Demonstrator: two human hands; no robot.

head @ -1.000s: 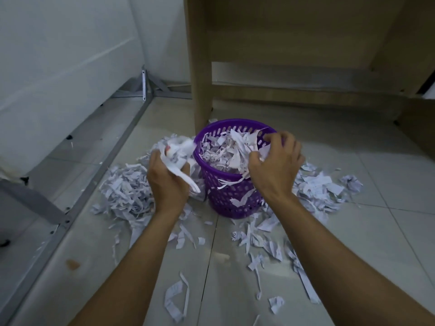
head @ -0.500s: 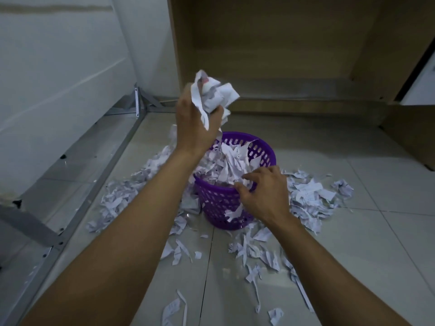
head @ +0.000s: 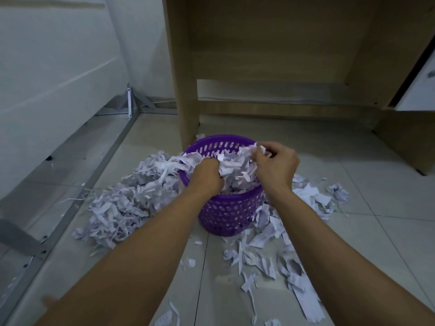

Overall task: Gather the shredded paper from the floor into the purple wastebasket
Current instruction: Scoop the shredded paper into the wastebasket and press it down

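Both hands were down at the mouth of the purple wastebasket (head: 229, 209), where half a second before only the right one had been. The left hand (head: 208, 174), which had been raised high above the rim with a bunch of scraps, had dropped and was curled tight into the heap of shredded paper (head: 235, 168) inside — pressing its load in, by the look of it, though whether the fingers still gripped any strips could not be told. The right hand (head: 276, 162) had moved from the near rim to the far right edge and was closed on a small tuft of paper (head: 260, 147), pinched between thumb and fingers just above the rim.

The basket stood on the tiled floor (head: 376, 231) just in front of a wooden desk leg (head: 186, 90), already piled to the brim. That handful seemed delivered, yet much was left — a big pile (head: 124, 201) touching the basket's left side and looser scraps (head: 277, 250) strewn to the right and front. With the bin this full, packing it down probably mattered before more would fit.
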